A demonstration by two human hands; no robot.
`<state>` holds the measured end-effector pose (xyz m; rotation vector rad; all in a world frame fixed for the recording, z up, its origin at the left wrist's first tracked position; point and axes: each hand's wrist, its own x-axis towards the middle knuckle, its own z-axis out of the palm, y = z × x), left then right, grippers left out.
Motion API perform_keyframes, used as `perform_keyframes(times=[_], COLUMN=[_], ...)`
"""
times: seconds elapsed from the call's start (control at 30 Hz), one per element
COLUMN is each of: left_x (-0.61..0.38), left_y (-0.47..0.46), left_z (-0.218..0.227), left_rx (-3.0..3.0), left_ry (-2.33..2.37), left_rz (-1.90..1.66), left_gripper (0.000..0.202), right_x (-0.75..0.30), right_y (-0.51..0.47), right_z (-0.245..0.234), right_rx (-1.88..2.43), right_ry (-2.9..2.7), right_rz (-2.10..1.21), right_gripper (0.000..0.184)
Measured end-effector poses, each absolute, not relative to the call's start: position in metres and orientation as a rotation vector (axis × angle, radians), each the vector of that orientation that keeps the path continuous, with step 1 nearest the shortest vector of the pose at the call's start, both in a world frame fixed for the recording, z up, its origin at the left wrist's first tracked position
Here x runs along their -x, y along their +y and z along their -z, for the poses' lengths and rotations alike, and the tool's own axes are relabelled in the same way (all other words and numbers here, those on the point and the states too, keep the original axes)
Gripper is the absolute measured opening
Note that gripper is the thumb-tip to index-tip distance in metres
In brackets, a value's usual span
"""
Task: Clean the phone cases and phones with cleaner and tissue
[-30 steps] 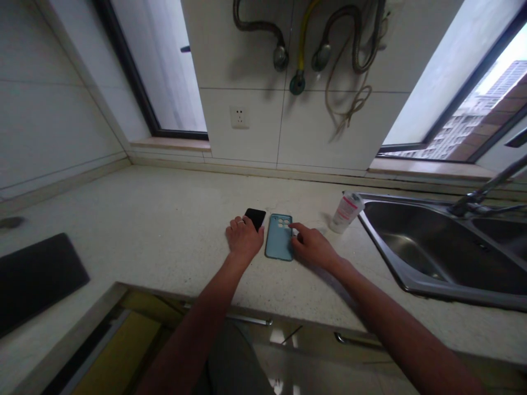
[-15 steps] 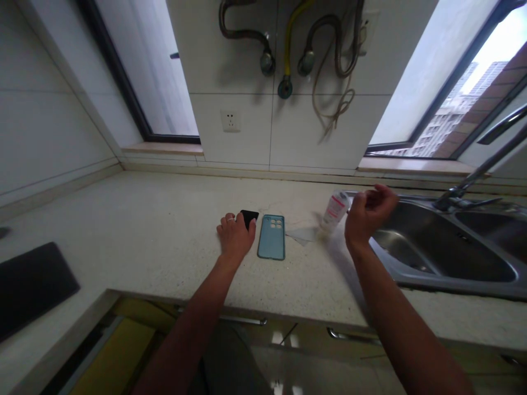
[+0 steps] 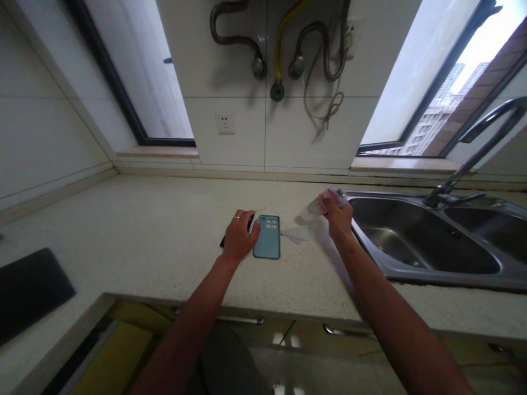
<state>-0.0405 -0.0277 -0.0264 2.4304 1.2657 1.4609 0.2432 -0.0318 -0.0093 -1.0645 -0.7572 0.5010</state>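
Observation:
My left hand rests on the countertop, its fingers curled over a black phone that shows only at its edges. Right beside it lies a light blue phone case, back side up with camera holes showing. My right hand is closed on a small white and pink bottle, tilted with its end pointing left. Under the bottle a small pale sheet lies flat on the counter.
A steel double sink with a tall faucet fills the right side. A black flat slab lies at the left front. Hoses and a wall socket are on the tiled wall behind.
My right hand left the blue case, went to the bottle by the sink and now holds it tipped over. My left hand shifted further over the black phone. A pale sheet now lies by the case.

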Motion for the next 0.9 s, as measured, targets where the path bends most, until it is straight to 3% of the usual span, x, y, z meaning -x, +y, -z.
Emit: perform_keyframes(times=[0.13,0.37,0.6,0.9], left_x=[0.039,0.029,0.024,0.025], left_y=[-0.029,-0.038,-0.042,-0.034], left_z=[0.028,0.024,0.021,0.023], left_rx=[-2.135,-1.654,-1.553,-1.498], left_ry=[1.031,0.818,0.791,0.827], left_rz=[-1.313,-1.002,-0.983,-1.069], left_gripper=[0.041,0.066,0.055,0.043], right_x=[-0.209,-0.169,-0.152,-0.156], right_y=[-0.040,-0.054,-0.060,-0.067], right_z=[0.000,0.010,0.017,0.017], right_rx=[0.694,0.609,0.526,0.730], right_ry=[-0.612,-0.612,-0.546,-0.657], right_rz=[-0.939,-1.271,-1.278,-1.442], right_gripper=[0.036,0.032,0.035,0.045])
